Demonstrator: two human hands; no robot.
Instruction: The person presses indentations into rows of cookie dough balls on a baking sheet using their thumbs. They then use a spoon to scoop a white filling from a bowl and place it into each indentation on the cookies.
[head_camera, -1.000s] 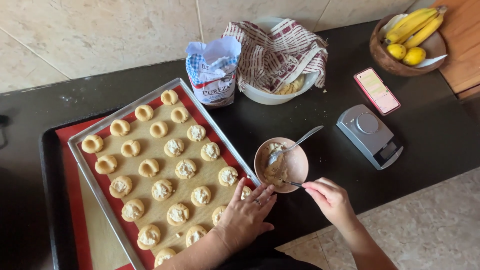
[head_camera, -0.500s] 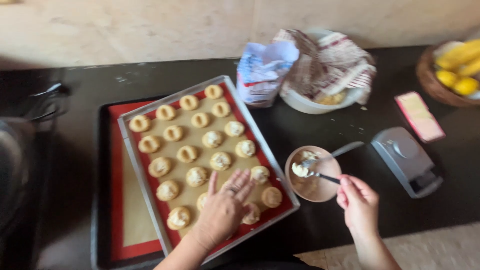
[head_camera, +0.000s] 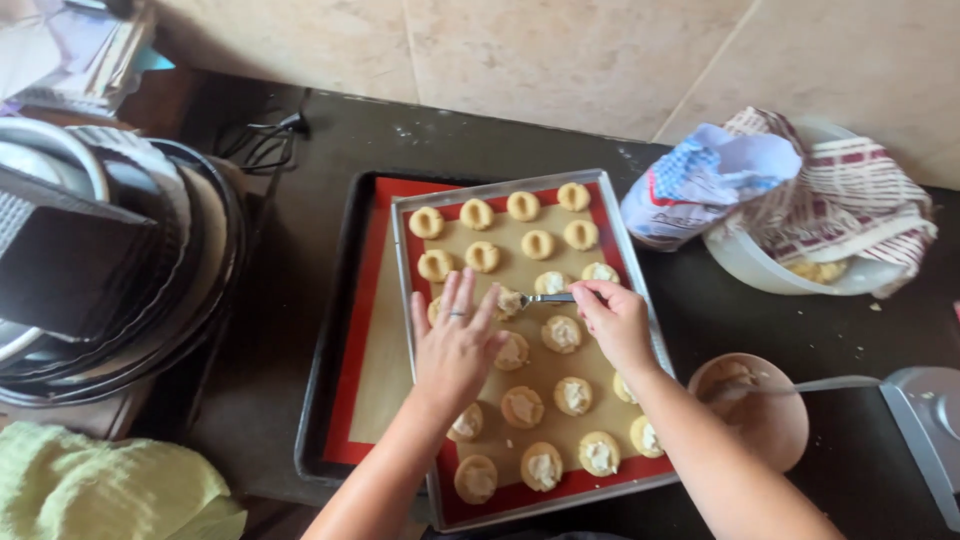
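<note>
R hand (head_camera: 612, 318) moved from bowl (head_camera: 765, 425) to tray (head_camera: 640, 290), grip clamped on spoon (head_camera: 548, 298); L hand (head_camera: 455, 340) flat, fingers apart.

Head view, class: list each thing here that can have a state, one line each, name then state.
Left hand: flat on the cookies, fingers spread.
Right hand: closed on a small spoon.
Cookies: near rows filled, far rows unfilled.
Baking tray: resting on a red mat.
Small bowl: holds filling and a spoon.
White bowl: cloth-covered.

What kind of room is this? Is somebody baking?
Most likely a home kitchen: a baking tray of filled dough rounds sits on a dark counter by a tiled wall, with stacked pans beside it.
</note>
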